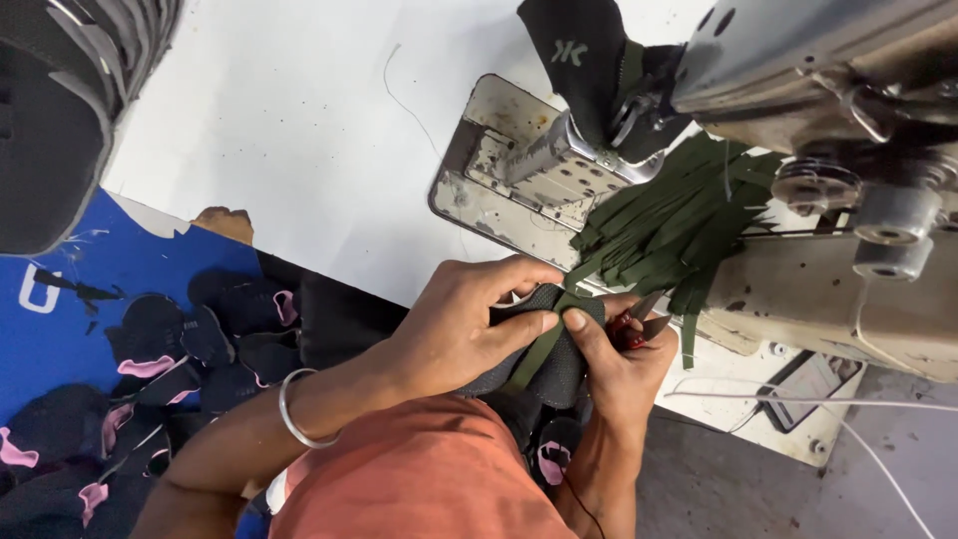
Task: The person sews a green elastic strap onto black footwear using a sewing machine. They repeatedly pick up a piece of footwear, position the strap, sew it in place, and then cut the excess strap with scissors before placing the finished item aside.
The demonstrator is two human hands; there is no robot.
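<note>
My left hand (459, 324) and my right hand (614, 364) together pinch a dark mesh shoe upper piece (559, 369) with a green strap (539, 344) laid down its middle. Both thumbs press on the strap near its top. My right hand also holds small red-handled snips (639, 327) tucked in its fingers. A silver bangle (292, 409) circles my left wrist. Just beyond my hands lies a pile of green straps (679, 225) on the sewing machine bed.
A sewing machine (828, 130) fills the upper right, with another black upper (579, 55) on its post. A metal plate (499, 170) sits in the white table (299, 130). A blue bin (60, 309) holds several black and pink pieces. A phone (810, 387) lies at right.
</note>
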